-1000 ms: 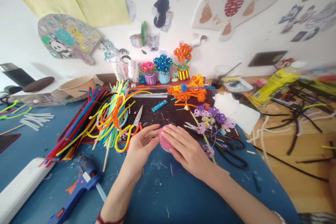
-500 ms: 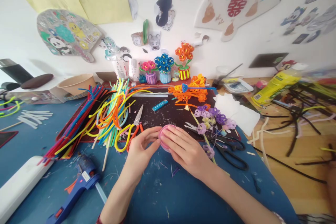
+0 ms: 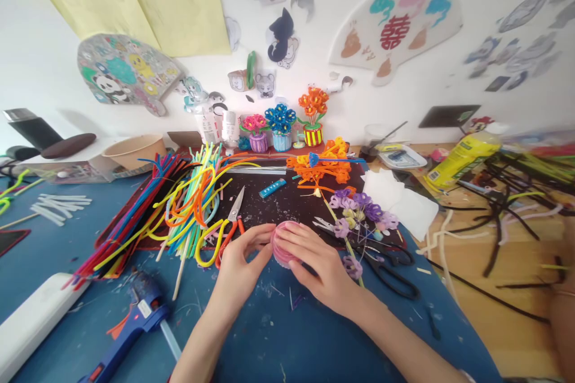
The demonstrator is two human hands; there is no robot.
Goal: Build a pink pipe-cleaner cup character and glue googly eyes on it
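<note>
The left hand (image 3: 240, 275) and right hand (image 3: 318, 269) were closed on a pink pipe-cleaner coil (image 3: 285, 244) from either side, seemingly to keep its turns tight, holding it above the blue desk (image 3: 278, 341). Orange-handled scissors (image 3: 232, 233) lay just beside the left hand, purple pipe-cleaner flowers (image 3: 359, 215) beside the right.

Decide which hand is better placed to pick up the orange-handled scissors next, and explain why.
Probably the left: the left hand sits right by the scissors, while the right hand lies beyond the pink coil both hands hold.
</note>
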